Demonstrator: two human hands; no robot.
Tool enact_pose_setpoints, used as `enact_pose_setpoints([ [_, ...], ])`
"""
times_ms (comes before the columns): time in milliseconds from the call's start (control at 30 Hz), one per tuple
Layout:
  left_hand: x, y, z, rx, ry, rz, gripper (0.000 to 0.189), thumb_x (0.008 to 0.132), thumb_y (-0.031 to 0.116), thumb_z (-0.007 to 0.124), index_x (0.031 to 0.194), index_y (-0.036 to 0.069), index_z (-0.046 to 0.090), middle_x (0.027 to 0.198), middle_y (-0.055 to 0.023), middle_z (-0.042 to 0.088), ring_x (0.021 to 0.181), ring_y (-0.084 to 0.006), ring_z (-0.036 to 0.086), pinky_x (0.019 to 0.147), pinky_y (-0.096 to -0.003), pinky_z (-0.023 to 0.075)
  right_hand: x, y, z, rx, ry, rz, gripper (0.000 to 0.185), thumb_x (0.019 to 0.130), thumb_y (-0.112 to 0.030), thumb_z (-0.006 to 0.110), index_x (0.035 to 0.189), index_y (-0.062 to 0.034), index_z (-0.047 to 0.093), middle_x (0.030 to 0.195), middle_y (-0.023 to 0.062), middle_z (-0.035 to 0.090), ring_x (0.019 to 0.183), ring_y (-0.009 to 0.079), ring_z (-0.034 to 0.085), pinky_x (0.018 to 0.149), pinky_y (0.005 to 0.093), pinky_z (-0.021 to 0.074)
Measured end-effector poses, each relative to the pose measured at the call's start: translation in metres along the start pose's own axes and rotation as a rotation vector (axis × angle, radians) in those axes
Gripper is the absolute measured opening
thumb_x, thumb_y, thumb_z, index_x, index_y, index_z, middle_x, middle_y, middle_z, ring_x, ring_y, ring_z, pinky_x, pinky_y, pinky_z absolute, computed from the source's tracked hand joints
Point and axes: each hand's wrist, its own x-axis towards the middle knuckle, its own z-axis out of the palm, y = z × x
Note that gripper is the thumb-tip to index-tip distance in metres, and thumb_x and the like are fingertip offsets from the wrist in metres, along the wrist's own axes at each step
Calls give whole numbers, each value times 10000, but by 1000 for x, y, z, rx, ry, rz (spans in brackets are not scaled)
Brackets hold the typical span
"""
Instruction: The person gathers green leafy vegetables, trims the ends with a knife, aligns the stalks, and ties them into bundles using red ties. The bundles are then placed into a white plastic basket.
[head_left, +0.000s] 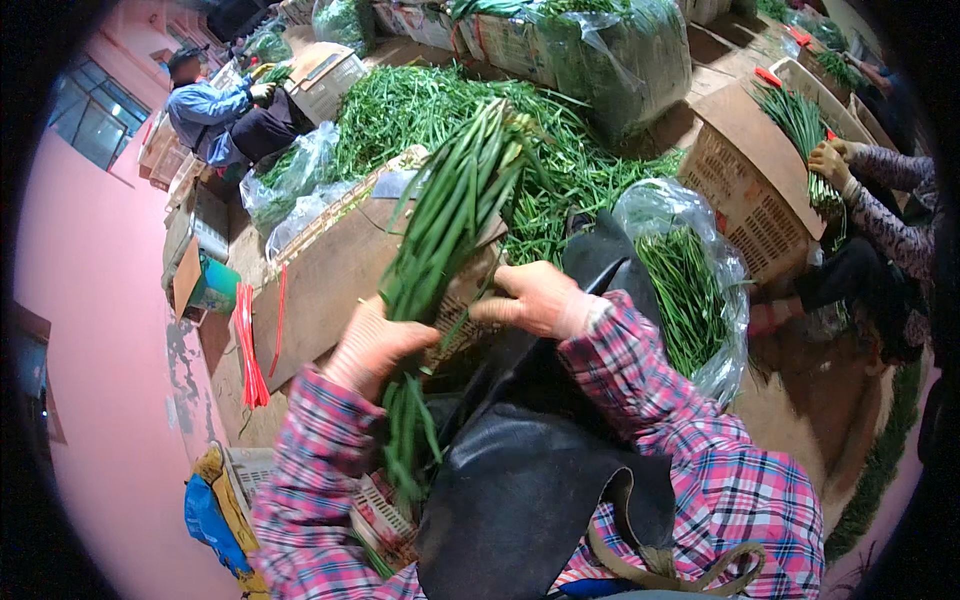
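Note:
My left hand (375, 345) is closed around a thick bunch of long green leafy stalks (457, 202). The pale, yellowish ends point away from me, and the leaf tips hang below my hand. My right hand (536, 300) is just right of the bunch, thumb and fingers partly bent. A thin green leaf (456, 330) passes by its fingertips; blur hides whether they pinch it. Under the bunch lies a brown board (330, 315) on a plastic crate. A black apron (540, 487) covers my lap.
Red tie strips (250, 345) hang at the board's left edge. Beyond is a large heap of loose greens (420, 112). A clear plastic bag (731, 292) of greens stands right. Co-workers sit at left (217, 112) and right (892, 180), the right one holding greens over a board-topped crate (739, 202).

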Motion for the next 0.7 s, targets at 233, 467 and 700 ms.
enact_pose_setpoints([
  [233,-6,-10,-15,216,-237,300,372,730,94,750,1080,26,643,904,-43,673,830,-141,623,733,-305,501,14,-77,28,-686,452,-835,697,542,-326,744,1194,-169,550,1173,76,574,1114,238,550,1010,465,376],
  [467,29,4,-88,-371,-269,505,710,926,427,569,1432,2,312,1272,-188,554,1006,-246,620,925,-372,492,75,-31,-29,67,313,-198,465,676,-257,823,1051,-57,635,862,98,692,737,245,656,673,359,530],
  [700,93,7,-14,-26,144,771,526,720,261,817,1121,-15,617,999,-70,674,913,-190,620,844,-331,484,100,-44,4,224,41,-200,423,746,-246,791,1073,-24,637,924,89,685,839,177,644,771,341,525],
])
